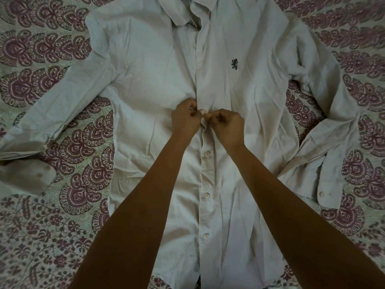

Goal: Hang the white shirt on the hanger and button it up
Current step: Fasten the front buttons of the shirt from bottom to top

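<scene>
Head view: shirt (158, 84) flat on bedspread (41, 236); left hand (184, 117) and right hand (228, 127) pinch the placket mid-chest. Light, limp cloth, best gripped beside each button

1. Only the person's two arms and hands are in view, seen from above in dim light.
2. Left arm (133, 205): bare from the wrist to the bottom edge of the picture. It is slim and smooth, widening toward the elbow.
3. Right arm (291, 205): bare in the same way, and of the same slim, tapering shape.
4. Left hand (185, 117): bare, with the knuckles showing as soft ridges.
5. Right hand (227, 126): bare, with rounded knuckles along its top.
6. A short, pale fingernail (201, 111) shows where the hands meet. Which hand it belongs to cannot be told.
</scene>
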A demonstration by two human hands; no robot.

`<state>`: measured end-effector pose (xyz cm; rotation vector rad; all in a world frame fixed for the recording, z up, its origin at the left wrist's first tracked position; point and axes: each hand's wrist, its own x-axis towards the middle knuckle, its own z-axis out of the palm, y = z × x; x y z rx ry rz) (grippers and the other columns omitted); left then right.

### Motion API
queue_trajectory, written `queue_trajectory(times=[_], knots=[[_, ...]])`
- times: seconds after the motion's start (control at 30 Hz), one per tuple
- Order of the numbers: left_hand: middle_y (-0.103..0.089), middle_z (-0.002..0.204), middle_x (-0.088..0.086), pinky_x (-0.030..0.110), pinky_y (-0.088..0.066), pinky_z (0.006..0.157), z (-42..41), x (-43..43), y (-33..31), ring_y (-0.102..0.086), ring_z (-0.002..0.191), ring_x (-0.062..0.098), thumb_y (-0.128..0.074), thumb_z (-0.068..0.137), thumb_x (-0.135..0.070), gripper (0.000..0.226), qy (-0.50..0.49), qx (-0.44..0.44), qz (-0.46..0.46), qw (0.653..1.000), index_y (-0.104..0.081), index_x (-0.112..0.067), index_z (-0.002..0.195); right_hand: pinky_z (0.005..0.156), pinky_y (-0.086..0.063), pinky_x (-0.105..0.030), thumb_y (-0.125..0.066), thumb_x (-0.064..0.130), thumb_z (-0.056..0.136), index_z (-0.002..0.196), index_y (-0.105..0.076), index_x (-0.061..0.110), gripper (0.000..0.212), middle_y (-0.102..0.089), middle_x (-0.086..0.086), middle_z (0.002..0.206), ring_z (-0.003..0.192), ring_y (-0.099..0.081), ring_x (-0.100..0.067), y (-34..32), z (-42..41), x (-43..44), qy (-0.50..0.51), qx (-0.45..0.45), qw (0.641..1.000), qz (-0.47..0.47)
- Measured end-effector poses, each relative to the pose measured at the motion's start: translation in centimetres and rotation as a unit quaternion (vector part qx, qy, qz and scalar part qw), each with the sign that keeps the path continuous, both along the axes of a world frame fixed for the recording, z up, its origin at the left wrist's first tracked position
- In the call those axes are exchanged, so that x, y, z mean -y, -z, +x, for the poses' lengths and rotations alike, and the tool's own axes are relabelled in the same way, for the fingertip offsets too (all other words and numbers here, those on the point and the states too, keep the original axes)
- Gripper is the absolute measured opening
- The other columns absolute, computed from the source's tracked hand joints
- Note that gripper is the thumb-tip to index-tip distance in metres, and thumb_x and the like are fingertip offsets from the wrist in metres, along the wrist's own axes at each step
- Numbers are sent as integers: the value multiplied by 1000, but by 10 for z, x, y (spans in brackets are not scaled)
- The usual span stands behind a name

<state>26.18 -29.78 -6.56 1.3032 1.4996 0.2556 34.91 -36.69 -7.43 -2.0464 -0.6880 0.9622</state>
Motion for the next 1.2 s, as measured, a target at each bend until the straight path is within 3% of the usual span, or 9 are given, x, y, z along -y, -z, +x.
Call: queue_trajectory(times=[0.17,0.37,0.47,0.6,0.7,0.83,0.97,1.07,1.2], knots=[[-67,84,11,38,-55,81,-5,2,-4,-65,80,24,-64,81,-2,8,32,33,1,999,-59,-5,86,76,-56,-43,-62,10,79,73,-70,1,14,-70,-19,74,74,-67,-33,-2,10,-11,12,-57,996,-67],[-65,82,6,28,-54,75,-8,-7,-6,-64,79,22,-71,78,-7,30,127,-8,64,990,-57,-3,104,54,-49,-21,-67,12,81,67,-65,5,15,-62,-7,64,57,-57,-14,-15,23,-18,19,-233,965,-119],[-54,65,-8,27,-51,70,-13,-14,-6,-60,71,16,-79,70,-16,37,101,-60,91,989,-58,-10,101,59,-49,-29,-68,24,81,68,-67,2,25,-64,-9,64,61,-60,-20,-14,23,-21,-52,-42,988,-138],[-60,66,-8,20,-51,68,-16,-31,-12,-55,61,4,-70,76,-7,10,43,-42,152,987,-64,-10,83,68,-47,-24,-63,15,84,86,-65,2,14,-68,-10,81,72,-62,-19,-22,23,-34,-49,131,990,14],[-68,76,2,18,-51,68,-8,-49,-21,-59,64,8,-55,80,3,16,51,-17,210,976,-67,-7,82,75,-50,-27,-57,3,81,102,-63,3,22,-66,-13,96,82,-63,-23,-26,25,-62,-103,166,979,57],[-71,91,8,24,-53,81,9,-75,-20,-65,83,16,-44,79,10,35,94,-36,204,974,-71,-7,93,62,-36,-24,-62,19,79,97,-56,5,24,-53,-14,100,83,-52,-25,-21,28,-97,-191,213,956,-64],[-70,107,4,19,-48,84,15,-89,-7,-65,98,18,-46,82,5,36,126,-114,148,974,-71,-14,101,74,-43,-31,-68,27,76,114,-48,-1,51,-48,-18,119,101,-55,-30,-14,24,-108,-189,238,942,-140],[-70,107,0,24,-52,84,17,-88,-7,-65,97,18,-47,85,-2,33,112,-116,150,975,-72,-19,99,68,-40,-29,-62,17,79,107,-53,-1,35,-55,-19,112,95,-58,-31,-12,26,-109,-171,251,946,-118],[-71,103,-2,32,-55,80,22,-85,-7,-65,93,17,-53,85,-10,26,121,-106,163,974,-72,-23,97,71,-39,-18,-57,12,84,98,-66,0,21,-70,-15,99,92,-64,-26,-13,40,-104,-86,161,982,-54]])
